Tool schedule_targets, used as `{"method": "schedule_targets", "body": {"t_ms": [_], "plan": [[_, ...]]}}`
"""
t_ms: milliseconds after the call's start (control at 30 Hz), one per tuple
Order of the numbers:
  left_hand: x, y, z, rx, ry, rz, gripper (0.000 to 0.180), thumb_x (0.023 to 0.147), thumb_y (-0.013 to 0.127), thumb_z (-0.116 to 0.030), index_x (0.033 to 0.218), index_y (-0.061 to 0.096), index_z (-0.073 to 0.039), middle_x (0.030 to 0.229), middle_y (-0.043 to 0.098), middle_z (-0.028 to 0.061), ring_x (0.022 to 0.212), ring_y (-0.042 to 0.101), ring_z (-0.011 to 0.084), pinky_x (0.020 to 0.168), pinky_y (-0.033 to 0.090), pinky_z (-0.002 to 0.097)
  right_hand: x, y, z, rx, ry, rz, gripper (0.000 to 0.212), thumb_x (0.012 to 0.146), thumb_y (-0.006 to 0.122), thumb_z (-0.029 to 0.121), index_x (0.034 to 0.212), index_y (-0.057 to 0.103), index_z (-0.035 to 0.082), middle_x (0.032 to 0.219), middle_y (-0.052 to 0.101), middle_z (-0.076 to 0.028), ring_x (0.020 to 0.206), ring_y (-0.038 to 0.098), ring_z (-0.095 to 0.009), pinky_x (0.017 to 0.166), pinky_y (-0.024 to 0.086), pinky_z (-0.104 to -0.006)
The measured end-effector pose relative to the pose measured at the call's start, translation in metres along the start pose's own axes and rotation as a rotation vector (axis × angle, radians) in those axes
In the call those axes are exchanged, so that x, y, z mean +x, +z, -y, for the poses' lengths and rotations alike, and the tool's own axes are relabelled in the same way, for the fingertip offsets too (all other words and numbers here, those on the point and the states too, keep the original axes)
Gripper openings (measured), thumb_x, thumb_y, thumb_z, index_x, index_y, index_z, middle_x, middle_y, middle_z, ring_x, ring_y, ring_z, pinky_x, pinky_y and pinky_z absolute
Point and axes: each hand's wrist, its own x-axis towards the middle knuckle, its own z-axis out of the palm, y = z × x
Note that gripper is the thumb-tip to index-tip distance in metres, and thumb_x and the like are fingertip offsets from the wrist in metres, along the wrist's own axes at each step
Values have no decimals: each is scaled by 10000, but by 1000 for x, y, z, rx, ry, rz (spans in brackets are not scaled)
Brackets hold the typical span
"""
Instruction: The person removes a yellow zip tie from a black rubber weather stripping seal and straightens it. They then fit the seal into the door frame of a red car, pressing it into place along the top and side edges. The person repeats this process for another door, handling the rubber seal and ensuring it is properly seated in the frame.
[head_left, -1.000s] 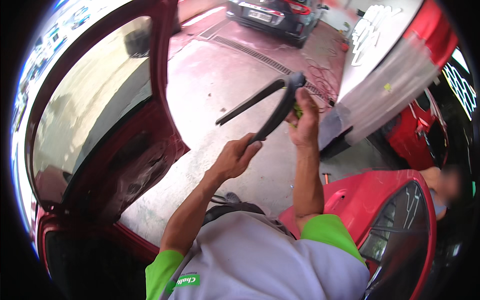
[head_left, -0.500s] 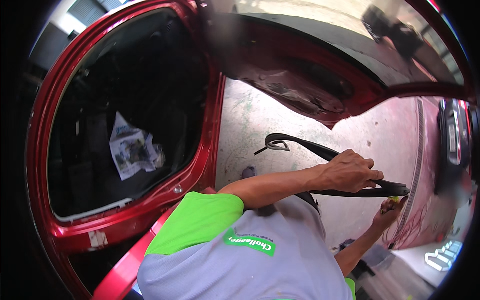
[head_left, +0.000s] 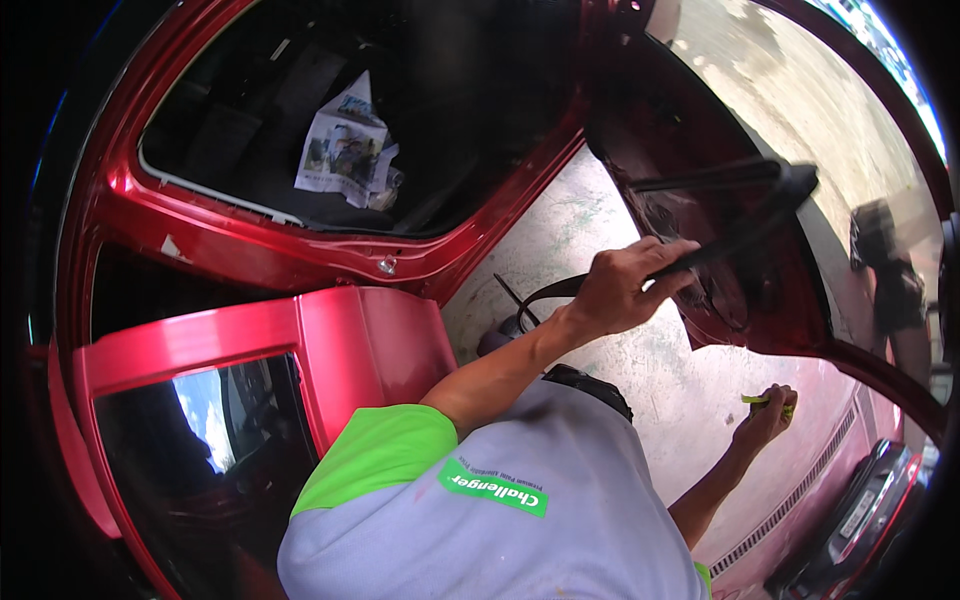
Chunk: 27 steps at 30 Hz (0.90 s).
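Observation:
My left hand (head_left: 632, 287) is closed around a black rubber weatherstrip (head_left: 735, 240). The strip's looped far end rises to the right, smeared by motion, in front of an open red car door (head_left: 690, 150). Its other end curls down behind my left wrist. Lower on the right, my right hand (head_left: 768, 418) is closed on a small yellow-green thing (head_left: 755, 400), too small to name. That hand is apart from the strip.
To the left stands a red car body (head_left: 350, 250) with a wide door opening; printed paper (head_left: 345, 150) lies inside it. Nearer is a glossy red panel (head_left: 375, 360). A floor drain grate (head_left: 790, 495) and a dark car (head_left: 850, 520) are at the lower right.
My view has turned to the right. My left hand has swung the strip up toward the open door, and its end has left my right hand, which keeps the yellow-green thing.

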Motion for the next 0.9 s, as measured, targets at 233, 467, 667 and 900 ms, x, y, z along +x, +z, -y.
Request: {"method": "schedule_targets", "body": {"t_ms": [233, 467, 667, 900], "plan": [[-24, -74, 24, 169, -349, -399, 394, 994, 711, -243, 1305, 663, -6, 883, 690, 91, 740, 638, 159, 662, 511, 315, -4, 100, -16, -170, 17, 545, 276, 921, 563, -18, 821, 352, 129, 758, 305, 65, 683, 281, -30, 610, 270, -229], [-30, -127, 56, 92, -592, -714, 387, 1042, 633, -329, 1267, 654, -15, 788, 555, -15, 712, 489, 82, 645, 428, 265, -16, 175, -22, -156, 224, 768, 204, 937, 528, 92, 1068, 660, 9, 806, 579, -17, 623, 458, -43, 524, 353, -222], [-30, -130, 76, -169, -646, -734, 527, 1071, 586, -346, 1499, 499, -50, 789, 476, -63, 606, 434, 30, 549, 395, 204, -6, 211, -50, -226, 232, 1044, 244, 1050, 578, 220, 1121, 687, 14, 923, 701, -39, 584, 460, -28, 507, 367, -205], [-23, -106, 28, -97, -550, -801, 519, 1083, 566, -271, 1539, 426, -69, 1111, 590, 21, 788, 519, 78, 728, 503, 269, -2, 260, -64, -459, 189, 1314, 432, 1060, 596, 395, 906, 716, 10, 596, 419, 67, 562, 380, -42, 518, 277, -254]]}}
